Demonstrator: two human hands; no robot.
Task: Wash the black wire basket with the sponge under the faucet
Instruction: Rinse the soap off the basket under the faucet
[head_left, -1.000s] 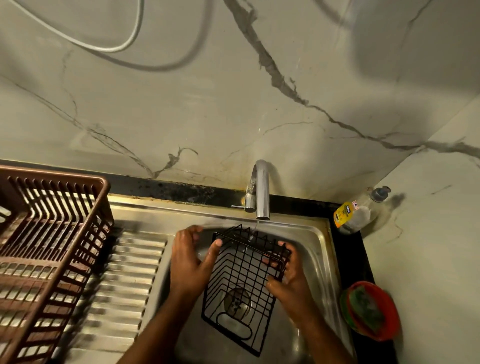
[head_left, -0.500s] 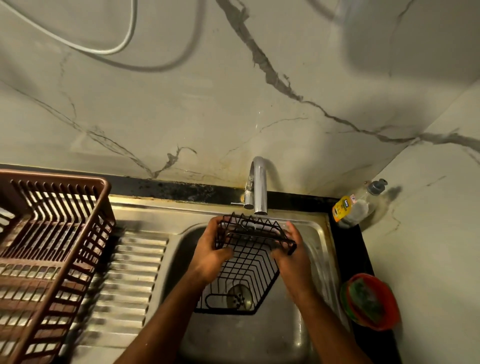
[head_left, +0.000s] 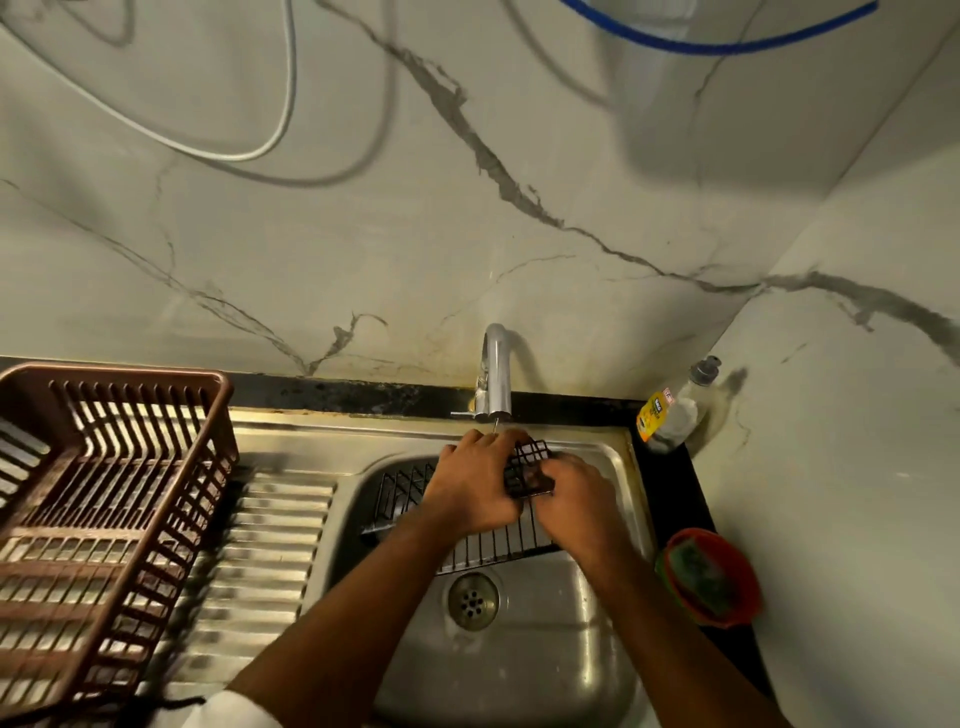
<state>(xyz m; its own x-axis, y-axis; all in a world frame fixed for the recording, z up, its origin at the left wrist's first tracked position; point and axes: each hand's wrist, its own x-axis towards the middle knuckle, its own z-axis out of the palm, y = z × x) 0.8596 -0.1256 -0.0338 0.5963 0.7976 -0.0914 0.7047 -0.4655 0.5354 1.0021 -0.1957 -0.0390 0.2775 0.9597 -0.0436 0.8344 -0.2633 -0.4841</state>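
Nearest the viewer, two bare forearms reach forward over the steel sink (head_left: 597, 670), whose drain (head_left: 473, 601) lies open in the basin floor. Just beyond the drain, the black wire basket (head_left: 488, 545) is held tipped over the far half of the basin, its wire grid showing below and to the left of the hands. The left hand (head_left: 475, 480) lies over the top of the basket with fingers curled around its far rim, and the right hand (head_left: 579, 501) clasps the basket's right end, fingers wrapped on the wires; both are closed on it, neither holds a sponge. The sponge (head_left: 698, 579) appears to sit in the red bowl (head_left: 737, 577) on the black counter at the sink's right edge, untouched.

The basket looks light and stiff, made of thin coated wire, so it is likely slick when wet and may twist in the grip. The thicker rim wire seems the best place to hold, with one hand steadying while the other scrubs.

Farther back, the faucet (head_left: 496, 374) stands at the sink's back edge, a thin stream falling onto the left hand's fingers. A soap bottle (head_left: 672, 413) stands in the back right corner, and a brown dish rack (head_left: 104, 499) sits on the draining board at the left.
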